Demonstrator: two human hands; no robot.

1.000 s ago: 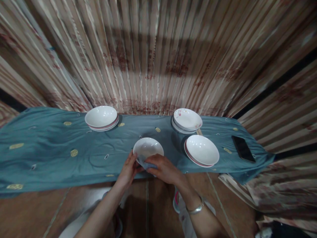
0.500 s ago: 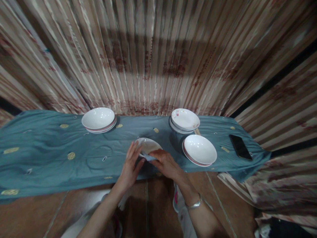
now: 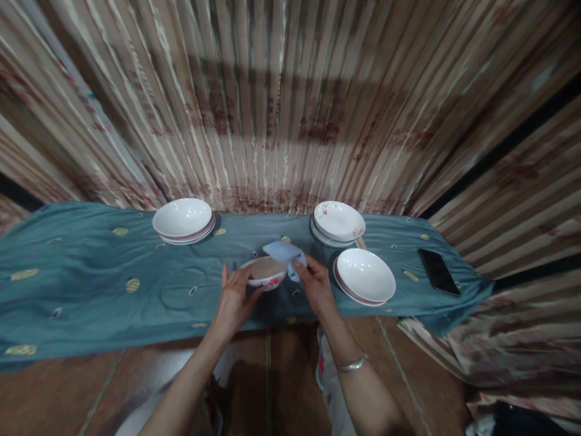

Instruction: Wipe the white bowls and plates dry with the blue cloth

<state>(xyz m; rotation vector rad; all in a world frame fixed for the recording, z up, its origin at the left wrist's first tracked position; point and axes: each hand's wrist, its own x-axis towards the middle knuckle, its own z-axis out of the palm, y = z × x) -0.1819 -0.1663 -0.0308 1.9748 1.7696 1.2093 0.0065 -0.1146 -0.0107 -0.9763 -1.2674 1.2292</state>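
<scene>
A white bowl [image 3: 267, 280] with a red floral pattern on its outside is near the front middle of the table. My left hand [image 3: 236, 295] grips its left rim, thumb on the near side and fingers over the edge. In my right hand [image 3: 316, 284] is a light blue cloth [image 3: 287, 253], pinched at its right end. The cloth spreads leftward above the right side of the bowl and hides part of its rim. Whether the bowl's base touches the table I cannot tell.
Stacked white bowls [image 3: 182, 218] stand at the back left. Stacked flower-patterned plates [image 3: 340, 220] are at the back right, with another stack of white dishes [image 3: 365, 276] in front. A black phone [image 3: 438, 271] lies at the right on the blue tablecloth [image 3: 91, 272]. Behind hangs a curtain [image 3: 254, 109].
My right hand has lifted the cloth up and right, off the bowl's near side. The bowl has tipped, so its floral outside shows. My left hand now grips its left rim.
</scene>
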